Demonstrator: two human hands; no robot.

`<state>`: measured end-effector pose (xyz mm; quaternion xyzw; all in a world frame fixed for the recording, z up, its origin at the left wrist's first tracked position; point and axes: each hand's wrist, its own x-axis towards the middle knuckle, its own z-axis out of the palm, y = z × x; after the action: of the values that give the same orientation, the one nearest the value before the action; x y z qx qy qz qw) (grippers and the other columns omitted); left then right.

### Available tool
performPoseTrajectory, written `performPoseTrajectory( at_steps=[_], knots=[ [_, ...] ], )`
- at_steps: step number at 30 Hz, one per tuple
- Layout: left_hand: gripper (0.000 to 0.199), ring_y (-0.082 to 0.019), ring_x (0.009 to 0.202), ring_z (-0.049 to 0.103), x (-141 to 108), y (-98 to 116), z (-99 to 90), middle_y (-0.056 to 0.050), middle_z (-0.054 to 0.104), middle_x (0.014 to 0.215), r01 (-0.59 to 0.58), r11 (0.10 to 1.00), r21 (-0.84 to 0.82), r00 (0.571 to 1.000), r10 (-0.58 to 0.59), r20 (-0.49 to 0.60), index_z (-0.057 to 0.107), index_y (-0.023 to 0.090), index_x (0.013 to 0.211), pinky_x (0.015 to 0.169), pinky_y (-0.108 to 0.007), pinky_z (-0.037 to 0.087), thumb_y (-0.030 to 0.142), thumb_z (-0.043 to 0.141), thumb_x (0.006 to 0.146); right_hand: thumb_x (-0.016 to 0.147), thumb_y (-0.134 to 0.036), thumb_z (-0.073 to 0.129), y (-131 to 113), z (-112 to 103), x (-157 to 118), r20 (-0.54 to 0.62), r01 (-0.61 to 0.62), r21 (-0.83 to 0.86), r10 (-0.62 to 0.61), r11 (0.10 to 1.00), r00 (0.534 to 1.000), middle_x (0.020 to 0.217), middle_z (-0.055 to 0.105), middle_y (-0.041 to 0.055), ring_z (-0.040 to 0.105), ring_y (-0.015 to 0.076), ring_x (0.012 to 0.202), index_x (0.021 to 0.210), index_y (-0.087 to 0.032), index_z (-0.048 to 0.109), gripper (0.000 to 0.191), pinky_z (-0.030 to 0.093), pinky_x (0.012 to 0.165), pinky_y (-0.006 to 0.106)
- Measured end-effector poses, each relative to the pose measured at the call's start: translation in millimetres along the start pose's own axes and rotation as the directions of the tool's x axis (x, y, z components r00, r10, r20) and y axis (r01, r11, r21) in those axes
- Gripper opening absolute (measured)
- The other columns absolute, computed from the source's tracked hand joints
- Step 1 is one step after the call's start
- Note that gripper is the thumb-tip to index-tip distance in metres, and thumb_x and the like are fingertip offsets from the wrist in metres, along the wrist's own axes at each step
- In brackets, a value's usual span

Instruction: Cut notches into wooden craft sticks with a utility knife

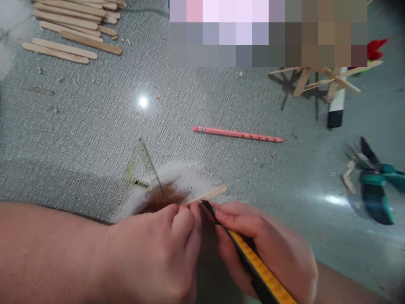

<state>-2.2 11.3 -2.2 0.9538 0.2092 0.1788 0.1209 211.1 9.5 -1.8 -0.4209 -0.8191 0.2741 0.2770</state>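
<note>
My left hand (161,249) is closed on a wooden craft stick (218,192), whose rounded end sticks out to the upper right past my fingers. The rest of the stick is hidden by the hand. In my right hand (262,245) is a yellow and black utility knife (253,257), held between thumb and fingers. Its dark blade tip meets the stick beside small marks on the wood. Just beyond my left hand lies a clear yellowish set square (131,171), partly over a white and brown worn patch (171,192) on the table.
A pink pencil (240,134) lies ahead of my hands. Craft sticks (69,19) are piled at the upper left. Teal-handled pliers (375,185) rest at the right, below a structure of joined sticks (332,80). Wood shavings dot the grey textured table (104,114).
</note>
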Motion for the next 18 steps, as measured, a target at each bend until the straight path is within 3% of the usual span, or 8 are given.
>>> performPoseTrajectory(
  at_steps=[8, 14, 18],
  knots=[
    [0.022, -0.023, 0.067, 0.065, 3.2, 3.4, 4.1, -0.016, 0.073, 0.079, 0.036, 0.999, 0.003, 0.998, -0.036, -0.053, 0.073, 0.009, 0.077, 0.058, -0.036, 0.060, 0.009, 0.051, 0.079, 0.088, -0.005, 0.057, -15.9, 6.3, 1.0, -0.004, -0.101, -0.010, 0.101, 0.995, 0.995, 0.073, 0.073, -0.0008, 0.075, 0.0194, 0.069, 0.095, -0.026, 0.059, 0.023, 0.061, 0.054, 0.027],
    [0.017, -0.021, 0.066, 0.063, 1.9, 2.2, 4.4, -0.015, 0.073, 0.080, 0.029, 0.999, -0.019, 0.999, -0.030, -0.042, 0.070, 0.012, 0.071, 0.060, -0.035, 0.061, 0.010, 0.054, 0.078, 0.085, -0.006, 0.058, -5.8, 3.8, -0.8, -0.004, -0.024, -0.018, 0.024, 1.000, 1.000, 0.080, 0.076, 0.0005, 0.076, 0.0166, 0.068, 0.100, -0.024, 0.057, 0.023, 0.065, 0.061, 0.023],
    [0.017, -0.021, 0.066, 0.062, 0.9, 2.4, 4.8, -0.015, 0.072, 0.079, 0.011, 1.000, -0.001, 0.999, -0.011, -0.042, 0.069, 0.012, 0.072, 0.058, -0.035, 0.060, 0.011, 0.054, 0.080, 0.083, -0.005, 0.058, -4.1, 4.4, -2.5, -0.040, -0.042, -0.032, 0.041, 0.999, 0.998, 0.082, 0.077, 0.0011, 0.078, 0.0184, 0.070, 0.100, -0.024, 0.058, 0.025, 0.067, 0.065, 0.025]
  ],
)
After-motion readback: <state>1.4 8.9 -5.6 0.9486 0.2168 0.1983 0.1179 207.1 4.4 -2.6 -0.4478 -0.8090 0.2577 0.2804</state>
